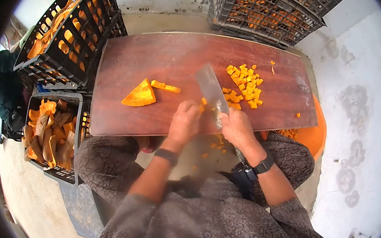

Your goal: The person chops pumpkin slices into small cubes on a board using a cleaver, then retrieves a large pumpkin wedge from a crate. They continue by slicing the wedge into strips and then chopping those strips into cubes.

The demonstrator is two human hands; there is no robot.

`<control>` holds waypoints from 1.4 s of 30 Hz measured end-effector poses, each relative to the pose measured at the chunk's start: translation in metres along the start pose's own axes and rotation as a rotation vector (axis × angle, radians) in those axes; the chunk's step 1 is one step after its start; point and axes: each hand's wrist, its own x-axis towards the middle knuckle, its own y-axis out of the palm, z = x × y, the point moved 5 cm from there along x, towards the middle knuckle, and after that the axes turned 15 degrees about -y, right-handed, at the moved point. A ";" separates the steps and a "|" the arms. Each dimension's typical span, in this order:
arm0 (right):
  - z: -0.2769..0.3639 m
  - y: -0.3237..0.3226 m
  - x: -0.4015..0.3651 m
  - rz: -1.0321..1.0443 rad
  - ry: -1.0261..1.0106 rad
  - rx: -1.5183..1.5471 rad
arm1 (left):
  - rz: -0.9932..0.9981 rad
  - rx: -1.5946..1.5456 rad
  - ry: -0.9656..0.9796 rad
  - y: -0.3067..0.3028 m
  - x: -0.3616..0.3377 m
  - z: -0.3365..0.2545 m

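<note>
My right hand (239, 129) grips the handle of a cleaver (210, 85), its broad blade angled up and left over the reddish-brown board (136, 58). Close to the blade, my left hand (185, 122) is curled, with a small orange pumpkin piece (203, 102) at its fingertips; much of that piece is hidden. Diced pumpkin (248, 85) lies heaped to the right of the blade. On the left of the board rest a pumpkin wedge (139, 94) and a cut pumpkin strip (166, 87).
Black crates of pumpkin pieces stand at the left (89, 31) and back (269, 16). A lower crate (78, 126) holds peel and offcuts. An orange tub (319, 129) with diced pumpkin sits under the board's right edge. Several bits lie on the floor below.
</note>
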 end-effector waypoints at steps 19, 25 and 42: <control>0.033 -0.004 -0.023 0.177 -0.088 -0.213 | -0.030 0.039 0.010 0.000 -0.002 -0.001; 0.037 -0.001 -0.012 0.271 -0.036 -0.245 | -0.010 0.028 -0.033 0.002 -0.001 0.005; -0.004 0.019 0.005 -0.028 -0.049 0.127 | -0.102 0.017 0.037 -0.020 0.011 -0.001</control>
